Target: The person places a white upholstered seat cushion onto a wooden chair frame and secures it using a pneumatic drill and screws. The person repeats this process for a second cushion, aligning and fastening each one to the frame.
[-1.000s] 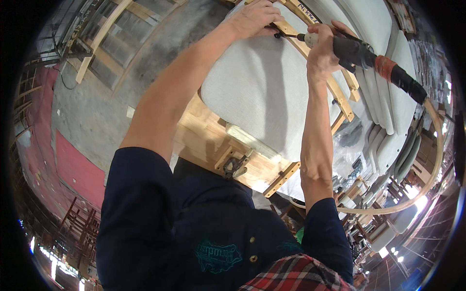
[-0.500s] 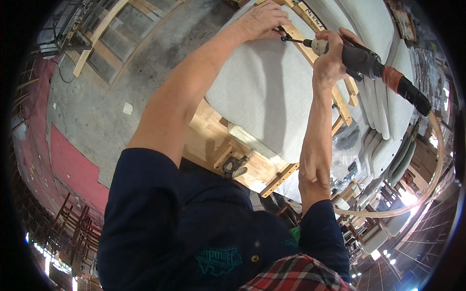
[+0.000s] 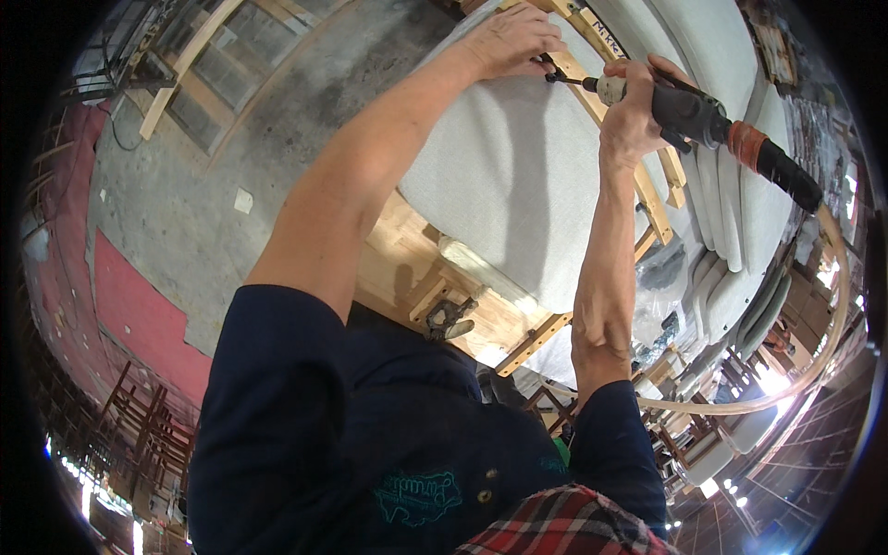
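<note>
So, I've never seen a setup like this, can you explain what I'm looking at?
There's no machine arm: these are a person's own bare hands. The view comes from a wide fisheye camera worn on the head, looking down, so straight edges bend. The right-hand grip holds a dark power tool with a pale hose. The left-hand grip is near the tool's thin bit; whether it holds anything is unclear. A pale grey panel lies on a wooden surface.

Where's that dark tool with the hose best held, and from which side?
Probably around the tool's dark body, just behind its pale nose, from the person's near side, as the right hand does. It is stout there; the thin bit juts left and the hose trails from the rear, so both ends seem poorer holds.
</note>
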